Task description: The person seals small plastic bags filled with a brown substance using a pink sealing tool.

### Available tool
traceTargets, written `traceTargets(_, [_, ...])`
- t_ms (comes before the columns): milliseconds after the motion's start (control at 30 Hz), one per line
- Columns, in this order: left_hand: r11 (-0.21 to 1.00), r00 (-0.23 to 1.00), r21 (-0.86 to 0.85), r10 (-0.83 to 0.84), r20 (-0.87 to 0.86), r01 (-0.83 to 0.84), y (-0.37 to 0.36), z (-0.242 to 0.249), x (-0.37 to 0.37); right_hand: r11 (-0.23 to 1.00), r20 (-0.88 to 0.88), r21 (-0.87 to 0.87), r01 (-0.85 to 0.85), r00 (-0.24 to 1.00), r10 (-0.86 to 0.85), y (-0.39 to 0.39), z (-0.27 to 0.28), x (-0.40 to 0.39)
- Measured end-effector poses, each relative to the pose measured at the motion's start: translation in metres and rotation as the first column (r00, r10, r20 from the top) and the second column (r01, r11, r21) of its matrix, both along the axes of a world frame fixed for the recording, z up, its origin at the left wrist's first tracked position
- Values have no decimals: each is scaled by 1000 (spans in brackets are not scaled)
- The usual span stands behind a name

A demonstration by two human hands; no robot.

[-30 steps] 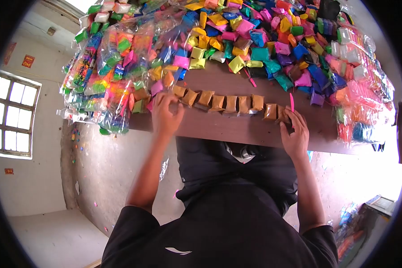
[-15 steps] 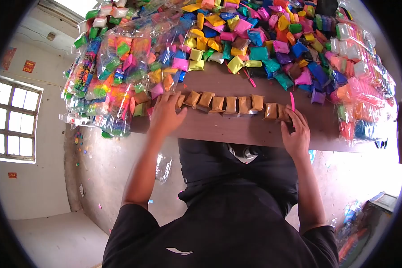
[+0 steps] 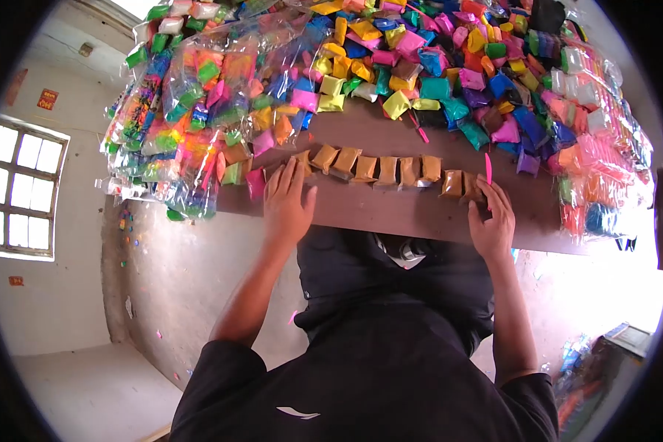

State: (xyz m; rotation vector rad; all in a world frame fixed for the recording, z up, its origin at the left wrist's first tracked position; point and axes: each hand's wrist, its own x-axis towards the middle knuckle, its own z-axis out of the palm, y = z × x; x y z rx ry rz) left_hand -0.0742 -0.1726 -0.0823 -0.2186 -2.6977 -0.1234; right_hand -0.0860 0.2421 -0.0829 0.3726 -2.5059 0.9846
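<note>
A row of small brown clay packets (image 3: 387,171) in clear wrap lies across the brown table (image 3: 390,210). My left hand (image 3: 287,206) rests at the row's left end with its fingers stretched out, the fingertips at the leftmost brown packet (image 3: 303,160). Just left of it lies a magenta packet (image 3: 255,183). At the other end, my right hand (image 3: 493,221) has bent fingers beside the last brown packet (image 3: 473,187). A thin pink plastic stick (image 3: 488,168) juts up from those fingers; its lower part is mostly hidden.
A big heap of coloured packets (image 3: 435,88) covers the table's far side. Clear bags of packets stand at the left (image 3: 191,140) and right (image 3: 589,140). Another pink stick (image 3: 422,133) lies by the heap. My legs (image 3: 398,265) are below the table's near edge.
My left hand has moved right and slightly toward me, and the magenta packet now shows beside it. My right hand stays by the row's right end. The view has shifted a little.
</note>
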Motion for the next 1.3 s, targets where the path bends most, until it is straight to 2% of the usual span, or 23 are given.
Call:
traceTargets(233, [1000,1000,13,1,9,-1,0,6,-2,999,-7,30,17,1000,-17,-1,-2,-2])
traceTargets(433, [996,998,62,-60,35,57,-26,1,-23,999,2,28,24,1000,-25,-1,-2,-1])
traceTargets(500, [980,977,155,-150,154,126,-40,6,-36,1000,7,14,22,1000,-22,0,-3,-1])
traceTargets(633, [967,932,135,-246,265,217,-48,33,-57,1000,9,24,20,1000,-20,0,-3,-2])
traceTargets(700, [867,857,364,-445,260,340,-37,40,-62,999,20,28,29,999,-30,0,-3,-1])
traceTargets(733, [867,855,362,-447,261,343,-30,42,-66,999,18,27,30,999,-31,0,-3,-1])
traceTargets(800, [855,815,225,-516,264,468,-17,43,-74,999,15,24,38,999,-38,-2,-1,-1])
traceTargets(933, [869,804,189,-496,330,458,-15,26,-83,999,47,-15,46,998,-45,-1,2,1])
traceTargets(1000, [922,840,283,-365,402,265,-17,19,-75,999,52,-13,50,997,-49,0,2,1])
traceTargets(1033, [921,837,278,-368,404,271,-15,17,-71,999,50,-10,47,998,-47,0,2,1])
traceTargets(1100, [953,925,207,-273,264,222,-7,12,-61,999,50,-10,48,998,-47,-1,2,0])
traceTargets(1133, [953,924,206,-275,265,224,-2,12,-57,999,49,-7,47,998,-47,-1,2,0])
traceTargets(1233, [946,957,293,-203,206,137,18,24,-53,999,44,5,41,998,-42,0,1,-1])
traceTargets(1300, [915,894,78,-403,195,395,29,43,-60,999,40,13,35,999,-35,-1,2,0])
